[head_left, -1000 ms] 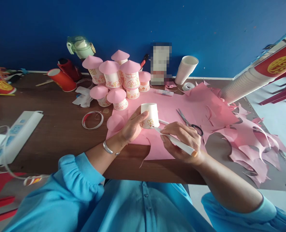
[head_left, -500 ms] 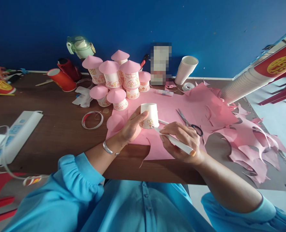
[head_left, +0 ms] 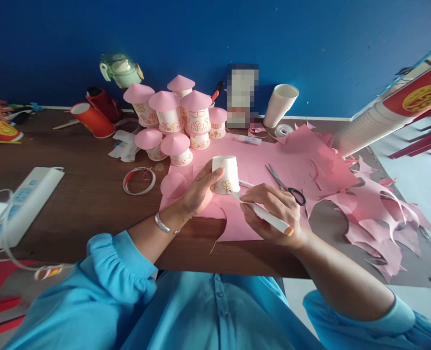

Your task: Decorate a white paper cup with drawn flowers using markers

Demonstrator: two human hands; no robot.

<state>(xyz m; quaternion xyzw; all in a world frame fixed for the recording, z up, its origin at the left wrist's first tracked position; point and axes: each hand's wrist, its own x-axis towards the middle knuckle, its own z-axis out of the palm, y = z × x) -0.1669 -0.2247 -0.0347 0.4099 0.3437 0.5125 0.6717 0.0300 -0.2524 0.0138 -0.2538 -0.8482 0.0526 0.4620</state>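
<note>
An upside-down white paper cup with small flower drawings near its rim is held by my left hand, thumb across its side. My right hand is closed around a white marker with an orange end; its tip is at the lower part of the cup, by the drawings. Pink paper lies beneath both hands. Behind to the left stand several decorated cups with pink cone tops. Black-handled scissors lie open beyond my right hand.
Pink paper scraps cover the right side. A stack of white cups and a tape roll stand at the back. On the left are a power strip, a tape ring and a red cup.
The marker and my right hand have shifted very slightly left along the cup's lower edge. My left hand and the cup have stayed in place.
</note>
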